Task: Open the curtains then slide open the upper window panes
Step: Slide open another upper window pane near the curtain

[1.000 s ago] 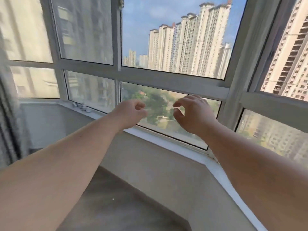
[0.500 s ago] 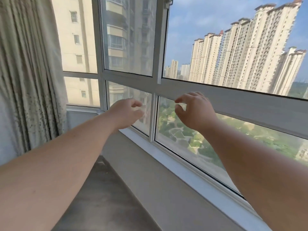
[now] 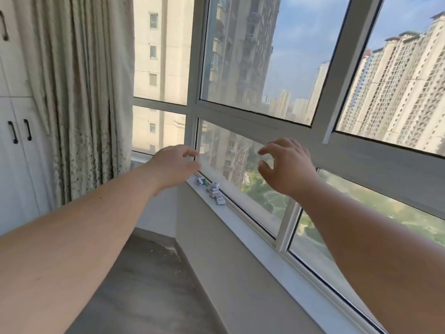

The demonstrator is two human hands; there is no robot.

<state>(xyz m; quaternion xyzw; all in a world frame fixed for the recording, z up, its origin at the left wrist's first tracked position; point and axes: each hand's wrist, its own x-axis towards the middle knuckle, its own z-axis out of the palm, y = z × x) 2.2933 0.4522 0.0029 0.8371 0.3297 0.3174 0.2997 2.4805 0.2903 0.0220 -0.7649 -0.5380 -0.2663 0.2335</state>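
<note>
View has swung left to the upright-hanging curtain (image 3: 79,92); left hand (image 3: 177,165) and right hand (image 3: 287,167) hover loosely apart, empty.

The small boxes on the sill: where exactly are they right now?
In the head view, the small boxes sit in a short row on the white windowsill, against the lower pane, just below and between the left hand and right hand.

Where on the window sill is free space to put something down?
The sill is bare from the small boxes rightward, below the lower panes. It is crowded only at its left end, under the left hand, near the curtain.
</note>
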